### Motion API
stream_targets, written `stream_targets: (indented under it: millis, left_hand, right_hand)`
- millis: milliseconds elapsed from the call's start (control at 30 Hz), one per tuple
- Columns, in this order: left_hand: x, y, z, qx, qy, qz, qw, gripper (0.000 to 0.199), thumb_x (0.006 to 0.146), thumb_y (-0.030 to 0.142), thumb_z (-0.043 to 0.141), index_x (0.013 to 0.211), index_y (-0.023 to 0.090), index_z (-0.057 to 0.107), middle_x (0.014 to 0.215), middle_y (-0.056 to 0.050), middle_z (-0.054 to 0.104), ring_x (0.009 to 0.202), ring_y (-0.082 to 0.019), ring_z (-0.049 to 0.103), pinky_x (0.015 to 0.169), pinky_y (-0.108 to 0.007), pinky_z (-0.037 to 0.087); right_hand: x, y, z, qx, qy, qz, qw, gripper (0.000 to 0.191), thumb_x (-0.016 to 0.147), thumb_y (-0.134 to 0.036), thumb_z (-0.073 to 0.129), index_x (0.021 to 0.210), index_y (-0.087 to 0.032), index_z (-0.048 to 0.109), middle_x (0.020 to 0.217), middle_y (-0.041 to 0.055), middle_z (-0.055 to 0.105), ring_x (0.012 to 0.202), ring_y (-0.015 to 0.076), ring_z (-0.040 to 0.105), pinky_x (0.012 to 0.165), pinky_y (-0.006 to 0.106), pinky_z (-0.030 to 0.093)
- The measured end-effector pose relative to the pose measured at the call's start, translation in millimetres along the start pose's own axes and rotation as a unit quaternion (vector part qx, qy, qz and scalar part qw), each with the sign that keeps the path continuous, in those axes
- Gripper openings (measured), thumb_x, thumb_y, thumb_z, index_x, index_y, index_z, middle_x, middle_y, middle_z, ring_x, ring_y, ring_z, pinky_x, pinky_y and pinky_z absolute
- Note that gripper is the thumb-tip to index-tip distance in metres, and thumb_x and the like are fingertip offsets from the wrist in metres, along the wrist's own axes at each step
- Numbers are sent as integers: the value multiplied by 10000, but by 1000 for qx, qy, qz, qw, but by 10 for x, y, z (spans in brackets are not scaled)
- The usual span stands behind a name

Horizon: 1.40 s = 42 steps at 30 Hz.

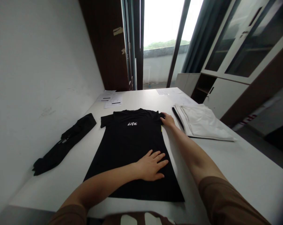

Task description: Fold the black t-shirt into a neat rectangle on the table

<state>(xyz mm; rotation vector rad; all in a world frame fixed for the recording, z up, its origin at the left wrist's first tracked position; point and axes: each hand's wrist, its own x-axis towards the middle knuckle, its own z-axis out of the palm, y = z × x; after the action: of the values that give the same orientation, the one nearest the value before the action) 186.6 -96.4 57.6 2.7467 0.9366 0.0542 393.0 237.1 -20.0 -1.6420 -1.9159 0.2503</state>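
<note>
A black T-shirt [129, 143] with small white lettering near its neck lies spread flat, its collar at the far end and its hem toward me. My left hand [152, 165] rests palm down on the lower right part of the shirt, fingers spread. Farther off, my right hand [168, 120] grips the right sleeve of the shirt, the fingers bent around the fabric at its edge.
The shirt lies on a white table [141, 98]. A folded black garment [66, 143] is at the left by the wall. Folded white cloth [202, 120] with black beneath lies at the right. Papers with pens [112, 99] are at the far left; more sheets [169, 91] lie far right.
</note>
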Motion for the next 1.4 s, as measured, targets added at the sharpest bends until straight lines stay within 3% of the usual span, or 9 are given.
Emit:
stream_targets:
  millis: [200,400,533,667,900,1067,1233,1300,1400]
  left_hand:
    - [208,104,-27,18,-13,57,998,559,1009,376,454,1537,206,380,1645,-114,307,1524,-304,253,1193,-541,284]
    - [285,231,-34,64,-4,158,985,366,972,182,450,1305,224,596,1597,-40,402,1525,-228,246,1225,-466,258]
    - [299,261,-2,50,17,142,988,271,961,213,499,1201,226,624,1596,-39,401,1526,-235,245,1214,-463,280]
    - [313,232,-7,22,22,128,991,197,941,220,541,1111,224,641,1573,-56,440,1508,-261,287,1195,-497,309]
    - [264,227,-200,16,29,129,991,163,927,182,525,1031,217,645,1400,-41,606,1503,-247,284,1237,-469,247]
    - [121,91,-267,9,44,79,996,188,895,118,517,1020,214,619,1152,-46,682,1291,-201,483,1219,-403,263]
    - [-105,-105,-294,13,36,26,999,231,869,73,528,972,238,652,976,-24,674,1060,-219,515,1037,-372,388]
    - [-192,-130,-302,20,28,25,999,250,874,102,547,1025,258,672,992,-33,664,1052,-235,511,992,-385,393]
    - [-285,-103,-283,25,24,39,999,421,882,142,561,1272,291,614,1101,-48,640,1074,-246,518,949,-380,401]
  right_hand:
    - [44,-96,79,91,9,39,995,522,890,-381,599,1377,-195,577,1108,96,712,966,238,663,877,352,511]
    - [-120,-211,101,-33,39,43,998,535,914,-447,606,1377,-182,558,1235,184,626,1116,320,578,943,433,454]
    - [-213,-237,34,-111,50,81,989,509,895,-471,616,1246,-103,622,1253,260,563,1228,402,460,998,519,377]
    - [-221,-262,-11,-108,18,75,991,400,889,-392,585,1174,-118,646,1244,244,584,1214,393,469,1000,511,375]
    - [-90,-272,-83,64,30,121,990,305,915,-356,504,1151,-190,604,1027,136,706,957,302,632,831,371,476]
    - [-107,-519,-77,165,52,60,983,457,833,-284,575,1284,-221,546,1001,73,702,880,260,649,843,371,496]
    - [-120,-867,30,391,2,71,918,603,805,-331,557,1396,-232,491,1029,36,670,846,209,645,766,340,548]
    - [-91,-1022,71,429,-8,89,899,616,790,-340,564,1392,-226,498,986,23,655,820,197,638,744,334,553]
    - [-24,-1251,100,412,-24,79,908,564,784,-346,584,1336,-238,542,905,5,635,778,191,620,717,331,552]
